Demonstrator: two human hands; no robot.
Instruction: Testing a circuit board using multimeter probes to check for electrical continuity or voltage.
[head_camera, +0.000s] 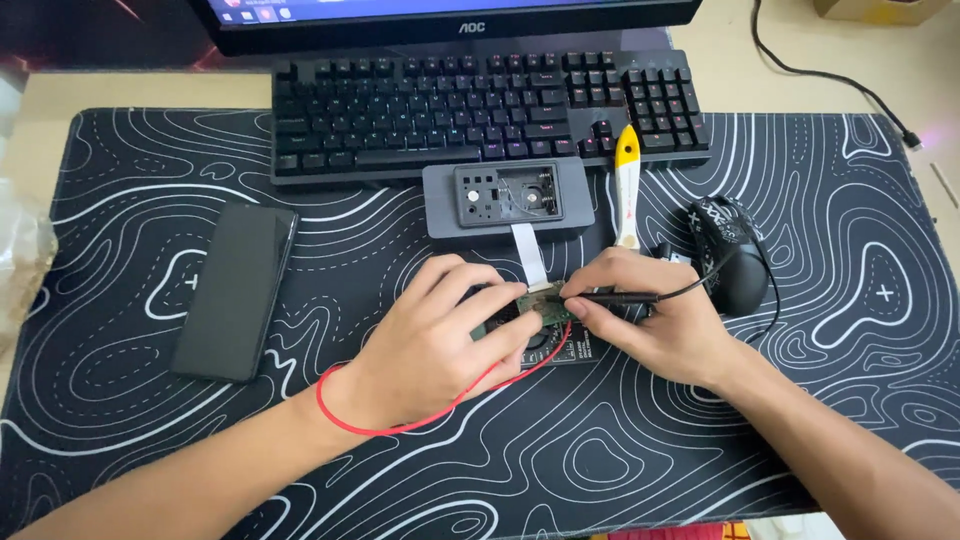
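- Left hand (435, 335): fingers curled down onto a small green circuit board (535, 310), pinning it against the dark work pad (572, 350) beneath.
- Right hand (650, 325): closed in a pen grip round a thin black probe (615, 298), tip at the board's upper edge; its black lead runs off to the right.
- Circuit board: lies just below the grey module (508, 198), joined to it by a white ribbon cable (528, 255). Judged light, stiff and fragile; best held by its edges, clear of the ribbon joint.
- Red wire (400, 425): loops from the board round the left wrist.
- Right of the module: yellow-and-white tool (627, 190), then a black mouse (730, 255).
- Left of the module: dark phone (235, 290).
- Above the module: keyboard (480, 105), all on the patterned desk mat (150, 180) covering the tabletop.
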